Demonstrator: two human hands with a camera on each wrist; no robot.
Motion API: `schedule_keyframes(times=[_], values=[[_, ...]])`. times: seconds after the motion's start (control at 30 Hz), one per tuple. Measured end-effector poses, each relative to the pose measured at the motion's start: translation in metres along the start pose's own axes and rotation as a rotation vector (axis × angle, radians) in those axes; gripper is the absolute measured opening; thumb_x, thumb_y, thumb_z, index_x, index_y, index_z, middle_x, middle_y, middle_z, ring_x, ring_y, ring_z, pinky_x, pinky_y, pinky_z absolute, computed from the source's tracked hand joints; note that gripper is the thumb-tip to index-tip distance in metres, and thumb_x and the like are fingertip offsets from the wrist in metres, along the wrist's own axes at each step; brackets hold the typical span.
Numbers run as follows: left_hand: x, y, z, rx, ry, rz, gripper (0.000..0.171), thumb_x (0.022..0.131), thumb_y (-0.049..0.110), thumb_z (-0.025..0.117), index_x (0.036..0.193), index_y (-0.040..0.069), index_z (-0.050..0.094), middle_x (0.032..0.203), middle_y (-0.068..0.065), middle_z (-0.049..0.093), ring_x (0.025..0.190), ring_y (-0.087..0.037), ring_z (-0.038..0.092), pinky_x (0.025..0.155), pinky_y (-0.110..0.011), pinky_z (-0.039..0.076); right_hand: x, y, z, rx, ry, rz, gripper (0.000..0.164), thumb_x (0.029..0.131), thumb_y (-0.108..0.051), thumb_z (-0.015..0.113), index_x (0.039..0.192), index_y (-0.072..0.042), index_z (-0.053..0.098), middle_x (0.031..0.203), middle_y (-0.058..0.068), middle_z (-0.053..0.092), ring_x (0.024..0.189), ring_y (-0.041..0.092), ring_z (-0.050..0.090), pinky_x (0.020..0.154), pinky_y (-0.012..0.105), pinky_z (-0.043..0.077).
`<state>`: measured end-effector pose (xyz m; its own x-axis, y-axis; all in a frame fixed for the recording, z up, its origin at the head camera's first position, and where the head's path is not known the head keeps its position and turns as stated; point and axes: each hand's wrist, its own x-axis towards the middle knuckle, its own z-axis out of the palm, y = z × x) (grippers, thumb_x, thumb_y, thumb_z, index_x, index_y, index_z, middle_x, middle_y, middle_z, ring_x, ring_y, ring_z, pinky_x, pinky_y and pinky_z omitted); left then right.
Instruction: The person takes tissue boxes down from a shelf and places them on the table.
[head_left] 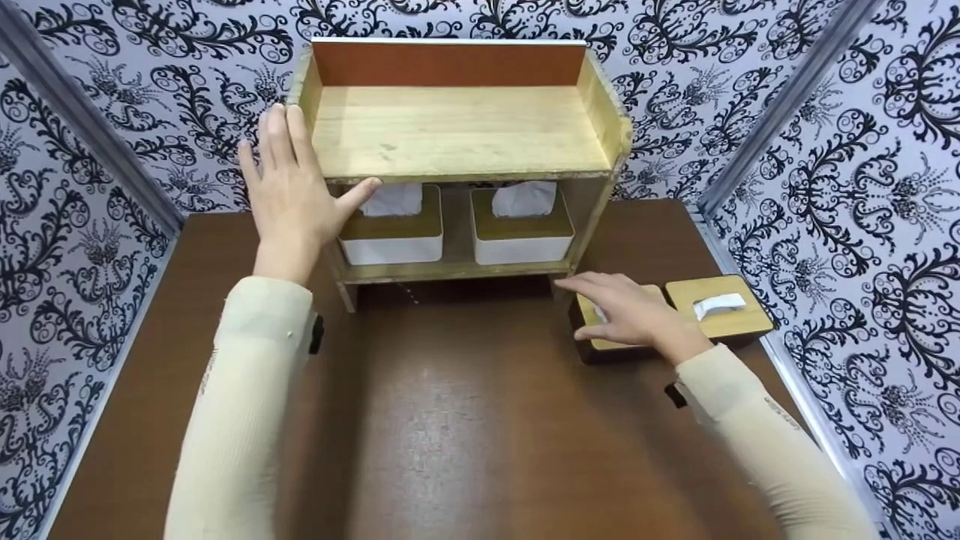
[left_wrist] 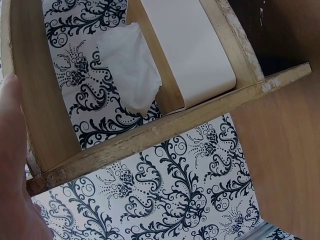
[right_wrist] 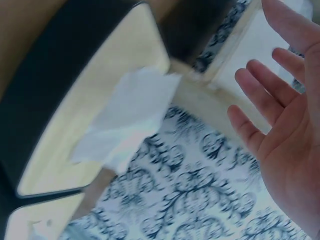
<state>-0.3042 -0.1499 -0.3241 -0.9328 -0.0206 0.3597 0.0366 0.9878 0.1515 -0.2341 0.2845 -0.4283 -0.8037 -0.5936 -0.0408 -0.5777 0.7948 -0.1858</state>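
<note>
A small wooden shelf [head_left: 457, 131] stands against the back wall, with a bare upper board and a reddish back panel. My left hand [head_left: 289, 195] is at its left side, fingers straight and thumb spread toward the front edge of the upper board. On the lower board sit two white tissue boxes, a left one [head_left: 397, 251] and a right one [head_left: 525, 251], each with tissue sticking out. My right hand [head_left: 626, 311] hovers over a dark tissue box [right_wrist: 55, 167] with a light wooden lid, partly hiding it in the head view. Its fingers are apart and relaxed, holding nothing.
Beside that box, to the right, is a second dark tissue box [head_left: 739, 322] with a tissue in its slot. Both stand on the brown table [head_left: 450, 420]. Patterned walls [head_left: 892, 180] with metal edge strips [head_left: 94, 112] enclose the table at the back and sides.
</note>
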Motion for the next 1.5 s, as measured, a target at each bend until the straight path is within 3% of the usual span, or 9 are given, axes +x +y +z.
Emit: schedule_keyframes(times=[0.17,0.43,0.63,0.83,1.1,1.33,1.5], values=[[0.001,-0.001,-0.001,0.003,0.001,-0.004,0.126,0.074,0.092,0.034,0.154,0.009,-0.017,0.163,-0.016,-0.012,0.153,-0.033,-0.006,0.122,-0.056,-0.005,0.018,-0.016,-0.012,-0.012,0.035,-0.101,0.080,0.081,-0.044,0.076,0.148,-0.014,0.042,0.147,0.013,0.048,0.132,0.032,0.047,0.109,0.054,0.038],[0.000,0.001,-0.001,0.031,-0.013,-0.007,0.127,0.074,0.093,0.032,0.154,0.008,-0.018,0.163,-0.017,-0.012,0.152,-0.034,-0.004,0.122,-0.057,-0.005,0.053,-0.037,-0.024,-0.086,0.059,-0.135,0.092,0.079,-0.047,0.078,0.152,-0.014,0.034,0.153,0.013,0.039,0.140,0.032,0.038,0.114,0.054,0.032],[-0.001,0.002,0.001,0.030,-0.010,0.001,0.126,0.074,0.092,0.032,0.154,0.008,-0.017,0.163,-0.016,-0.013,0.153,-0.033,-0.006,0.122,-0.057,-0.005,0.078,-0.046,-0.028,-0.139,0.059,-0.101,0.098,0.078,-0.051,0.077,0.155,-0.019,0.026,0.158,0.013,0.028,0.144,0.033,0.029,0.118,0.054,0.023],[-0.003,0.001,0.002,0.016,0.001,-0.005,0.126,0.075,0.091,0.036,0.154,0.008,-0.015,0.163,-0.016,-0.011,0.153,-0.033,-0.005,0.123,-0.056,-0.004,0.107,-0.047,-0.029,-0.178,0.056,-0.041,0.101,0.073,-0.050,0.080,0.153,-0.017,0.028,0.156,0.013,0.030,0.143,0.036,0.028,0.119,0.057,0.019],[0.000,0.002,-0.002,0.014,0.006,-0.004,0.126,0.074,0.092,0.034,0.154,0.009,-0.016,0.164,-0.016,-0.012,0.153,-0.032,-0.006,0.123,-0.056,-0.005,0.134,-0.041,-0.026,-0.155,0.023,0.054,0.108,0.073,-0.051,0.080,0.156,-0.017,0.021,0.164,0.013,0.013,0.152,0.035,0.005,0.122,0.059,-0.001],[-0.001,0.002,-0.002,0.019,-0.003,-0.012,0.126,0.074,0.092,0.034,0.154,0.009,-0.017,0.163,-0.016,-0.012,0.153,-0.032,-0.006,0.123,-0.056,-0.005,0.152,-0.037,-0.027,-0.080,0.071,0.094,0.122,0.071,-0.047,0.084,0.158,-0.020,0.004,0.165,0.011,0.004,0.153,0.031,0.001,0.125,0.052,-0.001],[0.000,0.003,-0.002,0.036,-0.018,-0.011,0.126,0.074,0.092,0.031,0.154,0.009,-0.018,0.163,-0.016,-0.014,0.153,-0.032,-0.008,0.122,-0.056,-0.006,0.160,-0.035,-0.030,0.024,-0.015,0.163,0.122,0.073,-0.048,0.082,0.158,-0.027,-0.003,0.166,0.005,-0.005,0.153,0.026,-0.003,0.126,0.045,0.009]])
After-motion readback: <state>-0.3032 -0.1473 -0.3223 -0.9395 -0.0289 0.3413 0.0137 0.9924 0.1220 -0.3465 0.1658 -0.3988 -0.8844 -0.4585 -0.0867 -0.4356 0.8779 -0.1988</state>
